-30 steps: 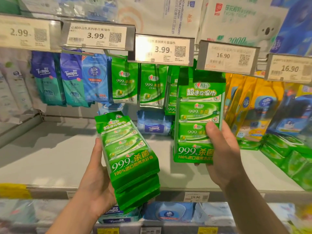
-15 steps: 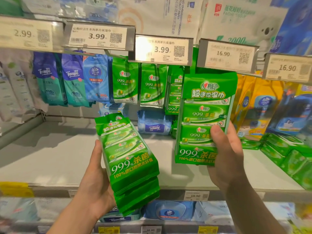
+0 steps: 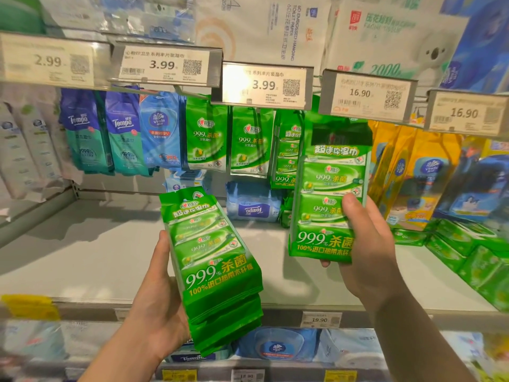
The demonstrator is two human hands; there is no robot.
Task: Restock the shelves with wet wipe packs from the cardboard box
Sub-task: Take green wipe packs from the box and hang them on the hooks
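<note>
Green wet wipe packs (image 3: pixel 217 260) are held stacked in the left hand (image 3: pixel 154 299); one upright pack (image 3: pixel 327 194) is gripped by the right hand (image 3: pixel 366 244).

Pale shelf (image 3: pixel 82 260), blue Tempo pack (image 3: pixel 253 206) lying at its back, green packs (image 3: pixel 468 249) stacked at its right end
</note>
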